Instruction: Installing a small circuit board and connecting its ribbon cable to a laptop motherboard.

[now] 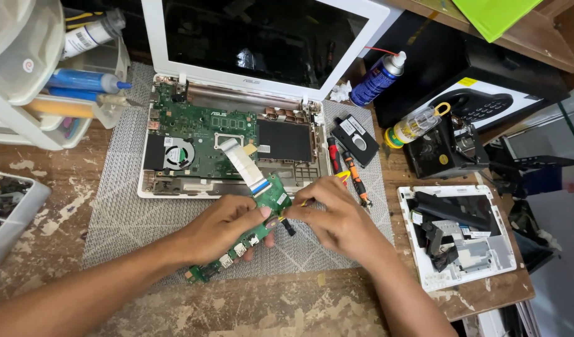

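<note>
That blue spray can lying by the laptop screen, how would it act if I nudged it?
The spray can lies on its side and is round, so it would probably roll. Its red straw looks thin and would likely bend or snag. It probably slides easily too.

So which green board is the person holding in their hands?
The small narrow green board, held in the left hand. The big green board stays inside the opened white laptop.
</note>
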